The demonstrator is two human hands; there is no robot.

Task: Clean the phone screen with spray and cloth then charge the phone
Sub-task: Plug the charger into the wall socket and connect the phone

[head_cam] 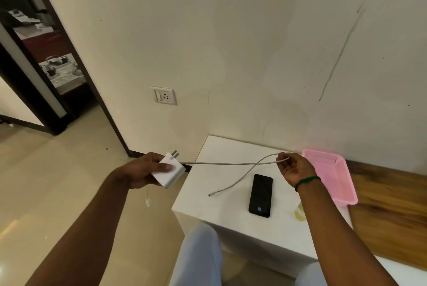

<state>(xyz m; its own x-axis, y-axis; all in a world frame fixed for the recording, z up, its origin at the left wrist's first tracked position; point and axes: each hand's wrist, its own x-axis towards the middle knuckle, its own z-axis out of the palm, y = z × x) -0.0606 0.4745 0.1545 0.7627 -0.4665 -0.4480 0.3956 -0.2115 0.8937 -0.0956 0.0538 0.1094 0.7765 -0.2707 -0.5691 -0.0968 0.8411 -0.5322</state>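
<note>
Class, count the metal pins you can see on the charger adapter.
2 metal pins: one and the other side by side on the far end of the white charger adapter, which the left hand grips. No others show.

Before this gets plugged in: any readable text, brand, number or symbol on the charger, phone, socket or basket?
No readable text anywhere in view.
charger: plain white faces, no print shows.
cable: no marking.
phone: dark screen, one small glowing round icon at its nearer end, no letters.
wall socket: no marking legible.
pink basket: no label.
</note>
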